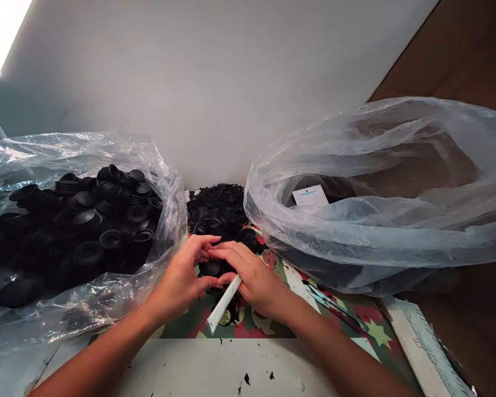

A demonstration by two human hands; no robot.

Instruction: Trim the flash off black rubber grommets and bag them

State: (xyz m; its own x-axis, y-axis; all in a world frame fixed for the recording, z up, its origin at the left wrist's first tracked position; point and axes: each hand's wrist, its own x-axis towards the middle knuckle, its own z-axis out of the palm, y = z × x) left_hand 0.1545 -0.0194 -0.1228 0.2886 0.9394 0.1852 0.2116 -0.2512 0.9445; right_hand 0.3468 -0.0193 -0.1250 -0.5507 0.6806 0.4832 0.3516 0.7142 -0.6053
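My left hand (186,271) and my right hand (254,275) meet at the fingertips in front of a pile of black scraps. Framed between their curled fingers is a round black rubber part (210,268), apparently pinched at its edge; the fingers partly hide it. A slim white stick (224,304) pokes out of my right hand toward me, its other end hidden in the grip. To the left, a clear plastic bag (165,182) lies open, full of ribbed black rubber caps (89,220).
Black trimmings (221,207) are heaped against the wall. At right stands a large clear bag (355,242) with a white printed card (311,196) inside. Scissors (337,306) lie on the patterned cloth (268,325). Black bits dot the white surface (198,366) nearest me.
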